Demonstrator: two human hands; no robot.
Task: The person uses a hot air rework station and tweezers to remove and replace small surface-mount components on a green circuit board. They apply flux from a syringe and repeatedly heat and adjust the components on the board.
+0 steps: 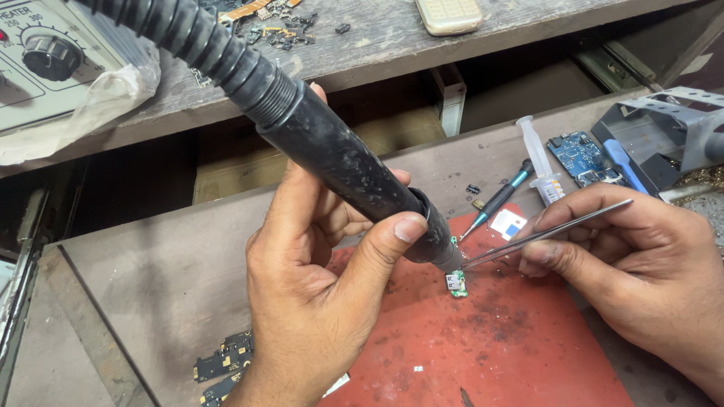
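Note:
My left hand (317, 294) grips the black handle of a hot-air wand (347, 169), whose ribbed hose runs up to the top left. Its nozzle tip points down at a small green circuit board (456, 283) lying on a red mat (490, 339). My right hand (633, 256) pinches metal tweezers (547, 234), and their tips reach the board just beside the nozzle.
A syringe (539, 158), a small screwdriver (498, 200), a blue circuit board (584, 157) and a metal stand (664, 128) lie to the right. A control unit with a dial (49, 56) sits on the upper shelf beside a beige phone (449, 15). Dark board strips (222, 365) rest at bottom left.

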